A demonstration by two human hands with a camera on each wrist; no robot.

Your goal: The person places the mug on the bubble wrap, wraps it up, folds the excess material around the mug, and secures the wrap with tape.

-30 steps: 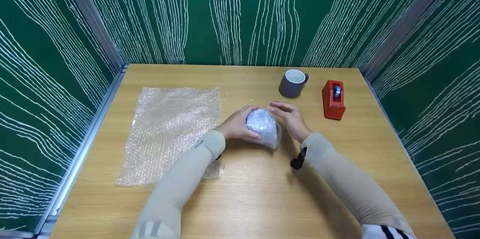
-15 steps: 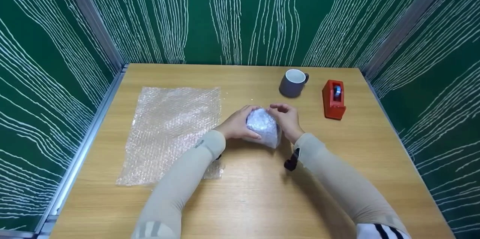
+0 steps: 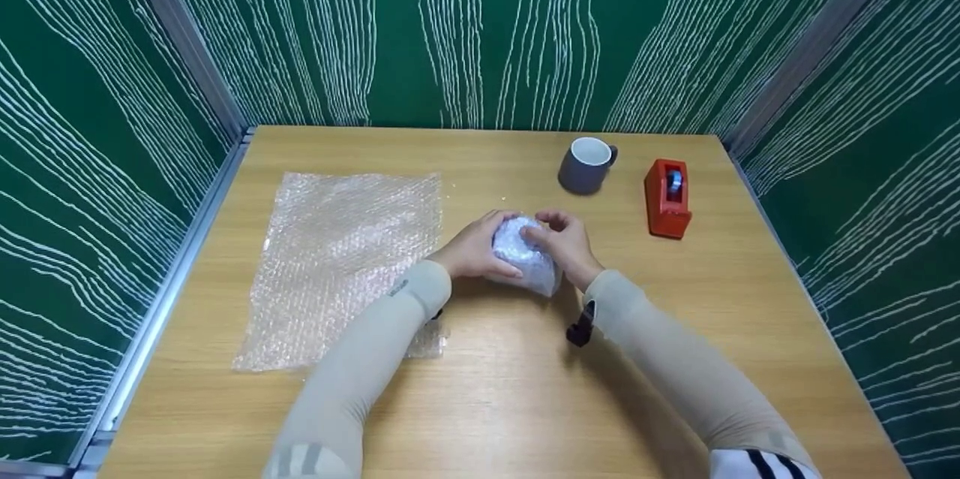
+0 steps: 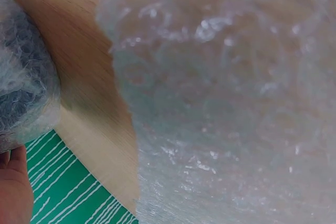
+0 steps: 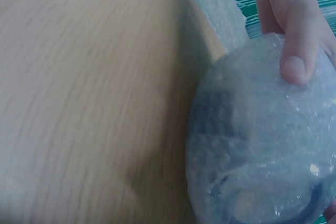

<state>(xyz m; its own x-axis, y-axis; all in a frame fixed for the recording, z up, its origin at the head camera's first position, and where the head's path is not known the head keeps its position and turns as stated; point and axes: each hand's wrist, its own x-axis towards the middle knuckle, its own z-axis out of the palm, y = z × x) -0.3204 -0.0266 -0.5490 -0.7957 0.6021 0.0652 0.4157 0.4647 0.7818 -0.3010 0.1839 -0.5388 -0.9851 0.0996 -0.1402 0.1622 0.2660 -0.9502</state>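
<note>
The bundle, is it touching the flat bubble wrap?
Apart. The left wrist view shows it: a strip of bare table lies between the bundle and the flat bubble wrap.

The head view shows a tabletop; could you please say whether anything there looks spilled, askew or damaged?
Nothing major stands out: the mug is upright and the bubble wrap sheet lies spread out. Only tiny pale specks right of the sheet's far corner look stray; they're too small to identify.
</note>
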